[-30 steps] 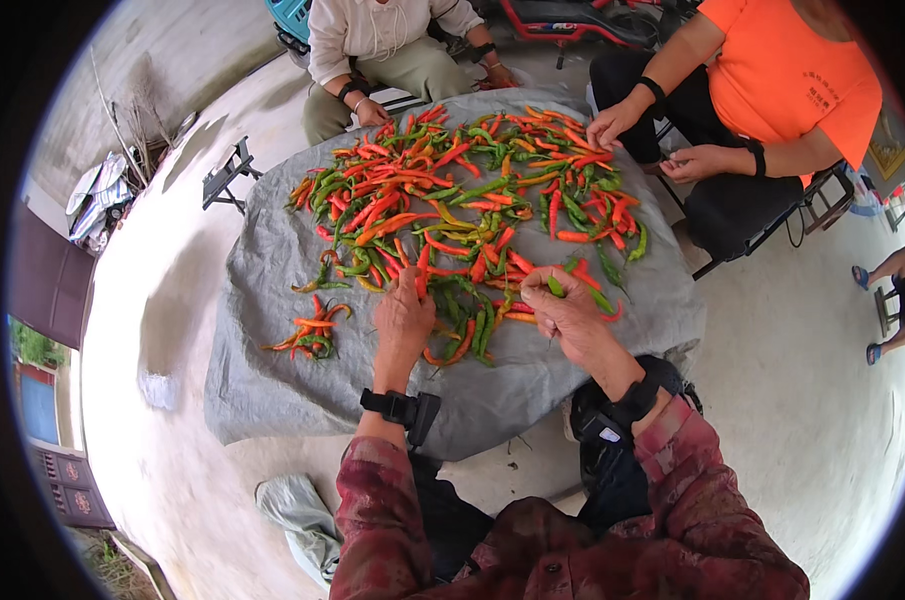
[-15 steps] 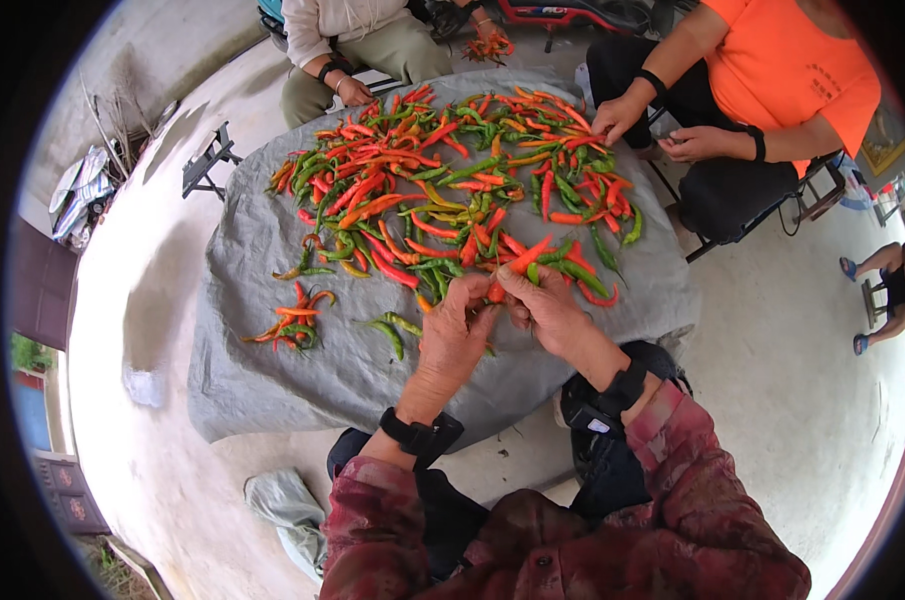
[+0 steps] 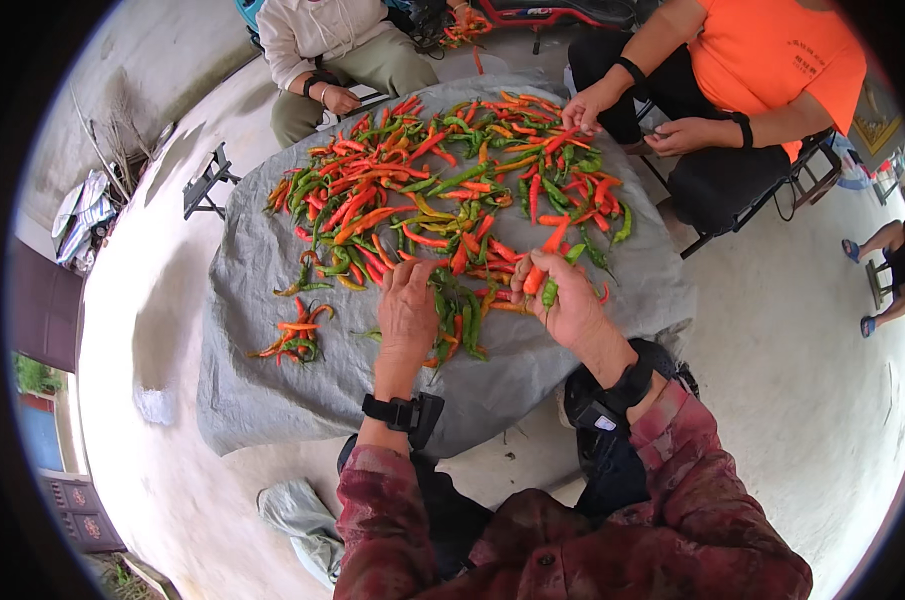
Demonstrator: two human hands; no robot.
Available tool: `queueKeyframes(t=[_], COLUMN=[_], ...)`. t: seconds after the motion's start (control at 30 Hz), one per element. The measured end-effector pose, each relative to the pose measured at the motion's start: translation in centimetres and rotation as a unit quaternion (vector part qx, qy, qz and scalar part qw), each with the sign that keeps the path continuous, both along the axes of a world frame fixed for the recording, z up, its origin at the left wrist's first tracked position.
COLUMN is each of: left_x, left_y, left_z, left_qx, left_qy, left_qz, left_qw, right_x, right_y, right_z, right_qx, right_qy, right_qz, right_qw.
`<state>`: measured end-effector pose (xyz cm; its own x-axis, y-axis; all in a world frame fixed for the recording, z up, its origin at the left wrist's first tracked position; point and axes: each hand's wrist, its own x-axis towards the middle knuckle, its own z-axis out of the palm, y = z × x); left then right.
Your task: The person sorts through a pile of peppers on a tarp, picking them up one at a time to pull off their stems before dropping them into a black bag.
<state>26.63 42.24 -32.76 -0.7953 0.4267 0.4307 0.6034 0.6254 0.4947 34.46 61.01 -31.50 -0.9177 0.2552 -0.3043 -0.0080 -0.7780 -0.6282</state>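
Note:
Long red, green and orange chili peppers [image 3: 372,175] lie heaped on a grey cloth [image 3: 272,400] spread over a low table. At the heap's near edge, my left hand [image 3: 409,310] reaches down with its fingers bent together; its fingertips meet the peppers, and what they pinch is hidden. My right hand [image 3: 575,310], to its right, is closed around a few chili peppers [image 3: 544,270], red and green, which stick out past the fingers. Between my hands lies a loose bunch of mostly green peppers [image 3: 457,318]. A small separate pile of peppers [image 3: 297,330] sits left of my left hand.
A person in an orange shirt [image 3: 762,60] sits at the far right, one hand at the heap. Another in a pale top [image 3: 317,40] sits at the far left. A small black folding stool [image 3: 210,182] stands left of the table; a grey sack [image 3: 297,520] lies below.
My hands have come apart: the left moved left and slightly forward to the heap, while the right drew slightly right, keeping peppers in its grip. The bunch between them has come into view.

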Motion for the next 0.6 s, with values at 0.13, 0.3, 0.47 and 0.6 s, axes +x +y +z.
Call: queueKeyframes(t=[0.13, 0.3, 0.47, 0.6], left_x=[-0.3, 0.8, 1.9, 2.9], left_y=[1.1, 1.9, 1.6, 1.3], left_z=[-2.3, -0.3, 1.8, 1.8], left_qx=[-0.122, -0.080, 0.064, 0.146], left_qy=[0.064, 0.086, 0.111, 0.107], left_qz=[-0.036, -0.024, -0.026, -0.090], left_qw=[0.990, 0.993, 0.991, 0.979], right_x=[0.2, 0.5, 0.3, 0.0], right_y=[-0.3, 0.6, -0.2, -1.9], right_z=[0.4, -0.8, -0.8, -0.2], right_qx=[0.059, 0.109, 0.146, 0.125], right_qy=[0.049, 0.011, -0.023, -0.055], right_qz=[0.087, 0.118, 0.144, 0.199], right_qw=[0.993, 0.987, 0.978, 0.970])
